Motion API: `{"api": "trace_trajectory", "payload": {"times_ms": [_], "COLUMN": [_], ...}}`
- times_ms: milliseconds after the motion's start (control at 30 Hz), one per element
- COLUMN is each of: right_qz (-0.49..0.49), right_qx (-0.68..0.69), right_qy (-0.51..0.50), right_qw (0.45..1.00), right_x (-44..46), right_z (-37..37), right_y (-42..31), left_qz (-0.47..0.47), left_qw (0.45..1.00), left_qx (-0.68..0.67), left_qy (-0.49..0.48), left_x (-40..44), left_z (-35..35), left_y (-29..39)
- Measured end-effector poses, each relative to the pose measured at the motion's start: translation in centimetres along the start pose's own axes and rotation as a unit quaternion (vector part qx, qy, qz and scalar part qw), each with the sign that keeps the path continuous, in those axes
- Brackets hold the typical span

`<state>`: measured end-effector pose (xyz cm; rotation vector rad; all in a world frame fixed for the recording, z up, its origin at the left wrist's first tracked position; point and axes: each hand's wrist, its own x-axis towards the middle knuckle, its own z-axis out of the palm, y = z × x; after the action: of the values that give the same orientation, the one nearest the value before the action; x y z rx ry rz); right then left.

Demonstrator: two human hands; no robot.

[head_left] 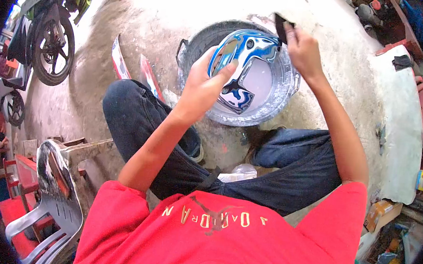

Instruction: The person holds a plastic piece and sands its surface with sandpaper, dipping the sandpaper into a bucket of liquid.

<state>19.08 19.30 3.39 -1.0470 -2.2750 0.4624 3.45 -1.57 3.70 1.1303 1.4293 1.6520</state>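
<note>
My left hand (206, 84) grips a curved motorcycle fairing panel (257, 41) with a glossy blue, white and black swirl pattern. The fingers wrap its left edge and the thumb lies across its face. The panel is tilted over a large dark basin (289, 91) of cloudy whitish liquid. At the panel's upper right end, my right hand (303, 49) pinches a thin black sheet (282, 28) that looks like sandpaper. This sheet is beside the panel's tip; whether they touch I cannot tell.
Two red-and-white painted panels (150, 79) lie on the concrete floor left of the basin. A motorcycle (53, 38) stands at the upper left. Nearby at lower left is a grey plastic chair (59, 209). A whitish board (398, 123) and cluttered items line the right side.
</note>
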Motion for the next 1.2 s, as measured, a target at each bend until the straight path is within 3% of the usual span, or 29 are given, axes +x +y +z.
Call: {"api": "trace_trajectory", "payload": {"times_ms": [133,267,400,600,700,800,900,1033,1200], "right_qz": [0.066,0.051,0.103,0.224,0.226,0.238,0.285,0.231,0.098], "right_qx": [0.082,-0.016,-0.077,-0.016,0.009,0.043,0.122,0.191,0.138], "right_qy": [0.043,-0.061,-0.152,-0.206,-0.271,-0.271,-0.313,-0.225,-0.129], "right_qw": [0.994,0.997,0.98,0.952,0.936,0.932,0.898,0.927,0.977], "right_x": [1.0,0.5,-1.4,-11.1,-14.8,-16.2,-14.8,-9.7,0.1], "right_z": [0.8,4.6,11.3,25.7,29.5,31.7,32.4,29.0,17.2], "right_y": [3.3,7.7,11.7,14.5,13.1,13.0,14.9,15.4,8.6], "left_qz": [-0.027,-0.046,-0.071,-0.11,-0.108,-0.137,-0.152,-0.164,-0.192], "left_qw": [0.998,0.992,0.975,0.969,0.962,0.955,0.946,0.938,0.901], "left_qx": [-0.06,-0.109,-0.185,-0.189,-0.213,-0.21,-0.22,-0.231,-0.322], "left_qy": [0.008,0.042,0.1,0.112,0.135,0.156,0.181,0.202,0.217], "left_x": [0.5,0.8,1.9,2.4,2.4,2.8,2.9,3.2,4.4], "left_z": [-0.4,-0.5,-1.6,-3.2,-3.1,-3.5,-3.6,-3.3,-3.5], "left_y": [-1.0,-2.1,-4.3,-4.9,-4.6,-4.6,-4.7,-4.4,-5.3]}}
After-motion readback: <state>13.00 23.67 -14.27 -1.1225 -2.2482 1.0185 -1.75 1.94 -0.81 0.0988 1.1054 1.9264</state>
